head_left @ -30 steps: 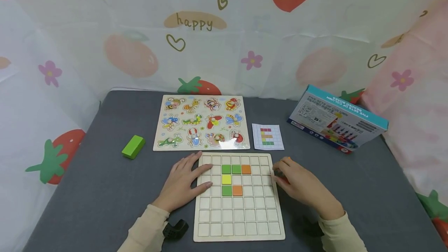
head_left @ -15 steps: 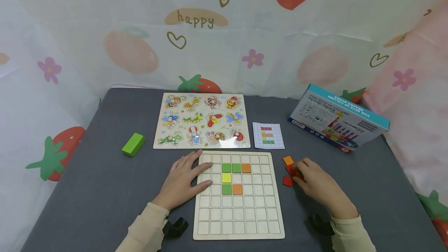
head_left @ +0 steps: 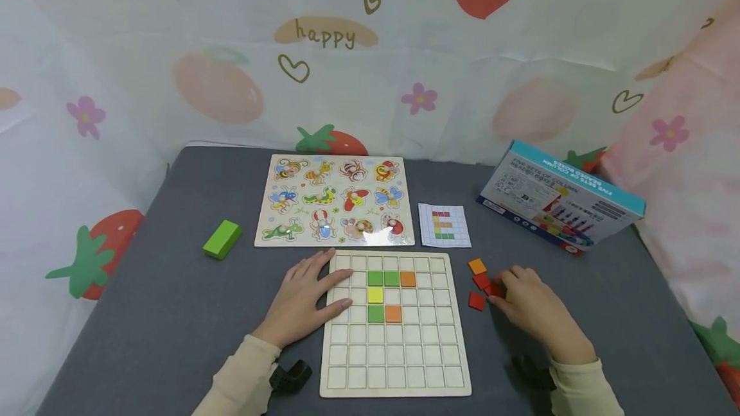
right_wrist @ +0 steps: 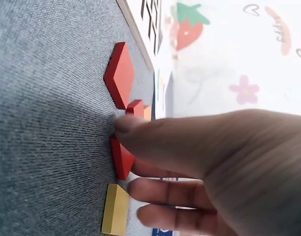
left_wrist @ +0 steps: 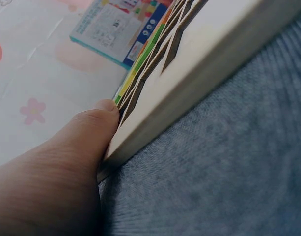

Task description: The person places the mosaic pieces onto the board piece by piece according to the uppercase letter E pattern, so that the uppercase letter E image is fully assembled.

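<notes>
My left hand (head_left: 300, 297) rests on the left edge of a pale wooden grid board (head_left: 401, 358), its fingers spread over the edge and the thumb (left_wrist: 98, 115) on the rim. Green, yellow and orange square tiles lie in the board's cells, among them a yellow tile (head_left: 375, 294). To the right of the board, my right hand (head_left: 534, 310) holds a red tile (right_wrist: 122, 162) at the table between thumb and fingers; the index fingertip is partly hidden. Beside it lie two more red tiles, one nearer me (head_left: 476, 301), and an orange tile (head_left: 476, 266).
A yellow tile (right_wrist: 115, 210) lies near the right fingers. Behind the board are an insect picture board (head_left: 335, 201) and a pattern card (head_left: 444, 226). A green block (head_left: 222, 240) sits at left; a blue-topped box (head_left: 561, 198) leans at the back right.
My right hand has drawn back to the right from the board's edge, uncovering red and orange tiles, and stays at the red tile. The left hand keeps its place.
</notes>
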The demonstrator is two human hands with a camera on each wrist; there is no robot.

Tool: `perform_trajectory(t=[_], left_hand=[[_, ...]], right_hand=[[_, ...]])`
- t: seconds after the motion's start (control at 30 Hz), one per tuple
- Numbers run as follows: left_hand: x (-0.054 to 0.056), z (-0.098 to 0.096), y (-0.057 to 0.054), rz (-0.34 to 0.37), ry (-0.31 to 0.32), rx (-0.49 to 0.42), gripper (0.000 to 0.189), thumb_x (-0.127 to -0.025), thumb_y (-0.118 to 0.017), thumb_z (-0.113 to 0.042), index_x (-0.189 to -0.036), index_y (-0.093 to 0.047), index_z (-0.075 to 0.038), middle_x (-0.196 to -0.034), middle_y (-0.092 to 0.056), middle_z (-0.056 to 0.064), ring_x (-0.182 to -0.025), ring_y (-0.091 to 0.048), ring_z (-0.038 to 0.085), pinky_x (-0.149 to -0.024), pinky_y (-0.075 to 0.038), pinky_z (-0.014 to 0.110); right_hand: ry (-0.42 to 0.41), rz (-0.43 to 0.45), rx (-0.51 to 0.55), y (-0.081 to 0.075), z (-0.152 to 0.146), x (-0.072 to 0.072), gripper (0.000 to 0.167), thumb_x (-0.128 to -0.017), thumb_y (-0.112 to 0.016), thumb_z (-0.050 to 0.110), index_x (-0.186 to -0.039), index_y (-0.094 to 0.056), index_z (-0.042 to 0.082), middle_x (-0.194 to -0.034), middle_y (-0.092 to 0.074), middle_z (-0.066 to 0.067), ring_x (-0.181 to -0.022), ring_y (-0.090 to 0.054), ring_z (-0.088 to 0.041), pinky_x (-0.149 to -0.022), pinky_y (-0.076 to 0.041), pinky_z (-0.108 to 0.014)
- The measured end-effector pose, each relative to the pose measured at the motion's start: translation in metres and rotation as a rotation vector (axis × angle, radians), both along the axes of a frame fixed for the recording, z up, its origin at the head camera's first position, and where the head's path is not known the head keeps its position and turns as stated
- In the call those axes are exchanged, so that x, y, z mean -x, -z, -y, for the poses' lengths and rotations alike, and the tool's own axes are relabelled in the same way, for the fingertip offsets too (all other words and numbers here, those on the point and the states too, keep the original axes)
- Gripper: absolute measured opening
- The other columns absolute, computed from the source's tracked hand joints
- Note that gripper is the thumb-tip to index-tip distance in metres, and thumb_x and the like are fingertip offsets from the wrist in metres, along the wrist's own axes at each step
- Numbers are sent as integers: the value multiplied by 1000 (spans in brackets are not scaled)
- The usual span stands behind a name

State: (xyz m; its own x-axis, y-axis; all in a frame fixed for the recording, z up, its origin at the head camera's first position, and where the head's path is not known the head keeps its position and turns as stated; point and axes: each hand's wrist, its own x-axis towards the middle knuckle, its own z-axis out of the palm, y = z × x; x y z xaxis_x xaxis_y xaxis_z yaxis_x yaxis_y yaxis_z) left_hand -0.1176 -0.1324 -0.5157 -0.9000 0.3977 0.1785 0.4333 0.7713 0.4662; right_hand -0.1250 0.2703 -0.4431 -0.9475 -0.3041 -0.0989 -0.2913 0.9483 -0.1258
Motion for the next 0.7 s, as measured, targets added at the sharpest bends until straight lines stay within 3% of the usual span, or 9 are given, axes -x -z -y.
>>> perform_trajectory(t=[0.3, 0.57, 0.7], left_hand=[[-1, -1, -1, -20, -5, -4, 53, -90, -55, -59, -138, -50, -38, -156, -29, 2, -143, -26, 27, -114, -23, 54], [-2, -1, -1, -22, -3, -12, 54, -89, -56, -59, -138, -52, -36, -156, -29, 3, -143, -26, 27, -114, -22, 54], [-1, 0, -2, -23, -2, -12, 54, -89, -56, -59, -138, -51, -36, -156, -29, 3, -143, -26, 27, -114, -22, 53]], right_hand=[[-47, 52, 75, -1, 0, -1, 23, -85, -74, 16, -102, -63, 5, -99, -61, -8, -93, -55, -27, -77, -51, -43], [-11, 152, 145, -11, 4, -1, 16, -88, -70, 14, -97, -58, 8, -94, -55, -5, -76, -49, -14, -64, -46, -29], [-54, 130, 179, -16, 12, -4, 13, -88, -70, 12, -93, -58, 10, -93, -54, -3, -74, -48, -12, -61, -46, -27]])
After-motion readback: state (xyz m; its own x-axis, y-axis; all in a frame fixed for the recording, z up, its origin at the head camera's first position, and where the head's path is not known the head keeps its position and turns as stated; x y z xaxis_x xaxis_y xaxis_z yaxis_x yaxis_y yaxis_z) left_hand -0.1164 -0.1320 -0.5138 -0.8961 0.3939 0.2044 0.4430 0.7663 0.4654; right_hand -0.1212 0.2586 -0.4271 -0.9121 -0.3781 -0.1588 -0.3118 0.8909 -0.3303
